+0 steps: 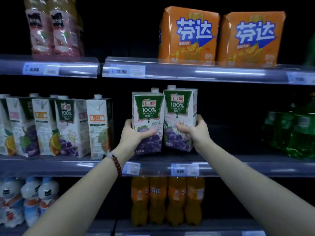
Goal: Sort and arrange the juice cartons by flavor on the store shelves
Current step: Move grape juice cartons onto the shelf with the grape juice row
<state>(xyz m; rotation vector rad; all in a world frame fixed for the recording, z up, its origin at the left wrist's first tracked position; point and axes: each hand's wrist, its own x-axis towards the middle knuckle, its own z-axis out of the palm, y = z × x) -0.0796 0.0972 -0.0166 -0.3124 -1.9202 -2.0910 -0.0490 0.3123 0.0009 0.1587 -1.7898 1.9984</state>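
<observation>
Two grape juice cartons stand side by side on the middle shelf (238, 163), upright and touching. My left hand (136, 132) grips the left grape carton (148, 109) around its lower front. My right hand (196, 130) grips the right grape carton (179, 108), thumb on the front and fingers round its right side. Further left on the same shelf stands a mixed row of cartons: another grape carton (68, 126), an orange carton turned sideways (100, 125), and several more orange and grape ones behind (25, 126).
Orange soda multipacks (189, 34) and pink bottles (54, 29) fill the top shelf. Green bottles (293, 132) stand at the middle shelf's right end, with a dark gap between them and the held cartons. Below are orange soda bottles (167, 200) and white-blue bottles (30, 200).
</observation>
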